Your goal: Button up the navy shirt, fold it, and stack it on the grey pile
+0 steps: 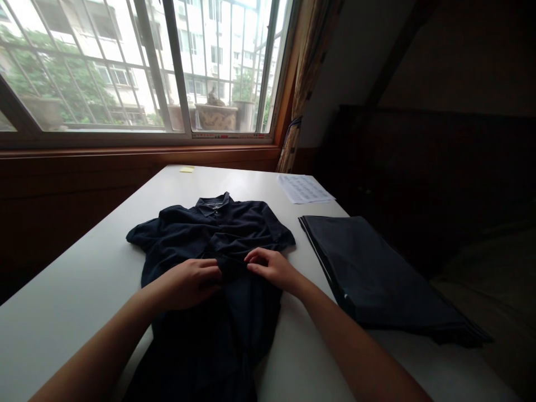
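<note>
A dark navy polo shirt (234, 223) lies flat on the white table (84, 279), collar toward the window, both short sleeves spread out. My left hand (190, 282) rests on the shirt's middle, fingers curled onto a raised fold of cloth. My right hand (272, 268) is just beside it, fingertips pinching the same fold from the right. The two hands nearly touch at the shirt's centre. The shirt's lower part runs toward me between my forearms.
A flat stack of dark folded fabric (372, 273) lies on the table's right side, reaching its edge. A printed paper sheet (304, 188) and a yellow sticky note (187, 169) lie at the far end, below a barred window (138, 67). A curtain (307, 84) hangs at right.
</note>
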`<state>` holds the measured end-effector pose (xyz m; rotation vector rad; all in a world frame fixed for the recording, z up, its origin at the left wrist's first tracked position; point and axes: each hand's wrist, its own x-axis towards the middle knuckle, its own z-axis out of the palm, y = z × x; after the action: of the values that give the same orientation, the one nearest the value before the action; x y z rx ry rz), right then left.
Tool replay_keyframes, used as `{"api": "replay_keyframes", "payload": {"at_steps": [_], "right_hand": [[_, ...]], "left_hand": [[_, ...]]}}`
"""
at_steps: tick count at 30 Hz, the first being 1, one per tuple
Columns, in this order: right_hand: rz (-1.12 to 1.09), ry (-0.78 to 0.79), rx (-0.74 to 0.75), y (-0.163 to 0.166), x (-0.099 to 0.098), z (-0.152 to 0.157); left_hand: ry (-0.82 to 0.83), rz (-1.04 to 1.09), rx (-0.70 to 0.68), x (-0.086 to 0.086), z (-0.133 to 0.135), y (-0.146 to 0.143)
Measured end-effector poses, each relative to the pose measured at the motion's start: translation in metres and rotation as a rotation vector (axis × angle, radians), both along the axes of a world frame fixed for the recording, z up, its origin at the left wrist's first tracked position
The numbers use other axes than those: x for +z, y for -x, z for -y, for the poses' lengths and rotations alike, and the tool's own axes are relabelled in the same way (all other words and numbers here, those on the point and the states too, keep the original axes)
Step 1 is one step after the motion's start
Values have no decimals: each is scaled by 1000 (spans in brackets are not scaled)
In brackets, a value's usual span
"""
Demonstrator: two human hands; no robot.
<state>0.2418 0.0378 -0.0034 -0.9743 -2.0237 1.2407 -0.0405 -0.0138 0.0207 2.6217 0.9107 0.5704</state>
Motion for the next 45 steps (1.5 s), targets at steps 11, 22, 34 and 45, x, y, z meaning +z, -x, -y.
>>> {"api": "replay_keyframes", "payload": {"at_steps": [11,22,34,45], "right_hand": [[27,-42,9,6,1,4],[48,0,43,5,-3,1],[-173,380,31,4,10,8],[-411,621,56,11,14,18]], "left_hand": [[102,-53,-3,-10,-5,1],[-32,-97,-8,-13,-4,-1],[-164,53,-26,2,5,-4],[-112,199,-8,-7,5,-12]]}}
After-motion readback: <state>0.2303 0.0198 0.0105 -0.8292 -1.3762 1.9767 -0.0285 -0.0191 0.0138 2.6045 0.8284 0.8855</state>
